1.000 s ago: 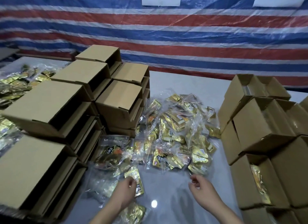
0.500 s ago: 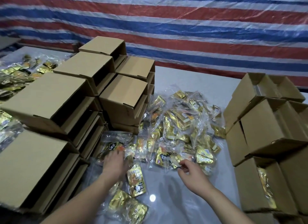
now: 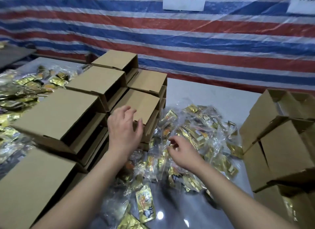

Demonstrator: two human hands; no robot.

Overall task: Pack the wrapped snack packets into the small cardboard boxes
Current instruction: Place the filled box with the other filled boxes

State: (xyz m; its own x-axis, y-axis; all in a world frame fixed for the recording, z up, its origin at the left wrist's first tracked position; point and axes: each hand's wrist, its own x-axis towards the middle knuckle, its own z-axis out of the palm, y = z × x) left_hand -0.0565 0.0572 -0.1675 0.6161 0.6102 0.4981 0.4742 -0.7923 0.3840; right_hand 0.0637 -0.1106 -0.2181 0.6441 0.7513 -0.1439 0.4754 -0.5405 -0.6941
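Note:
A heap of gold snack packets in clear wrap [image 3: 196,131] lies on the grey table [image 3: 213,95] between two groups of small cardboard boxes. My left hand [image 3: 124,128] reaches over the near corner of the top box [image 3: 141,104] of a short stack, fingers spread, thumb at its front edge. Hovering over the left edge of the heap, my right hand [image 3: 182,153] has loosely curled fingers, and I see no packet held in it. A single packet [image 3: 145,206] lies near me between my forearms.
More folded boxes [image 3: 56,112] are stacked along the left. Open boxes [image 3: 281,143] stand on the right, one with a packet inside [image 3: 289,210]. A second heap of packets [image 3: 22,89] lies far left. A striped tarp [image 3: 187,41] closes off the back.
My left hand has left the packets and moved up and away from me to the box stack. My right hand has shifted forward over the heap. The camera has tilted up.

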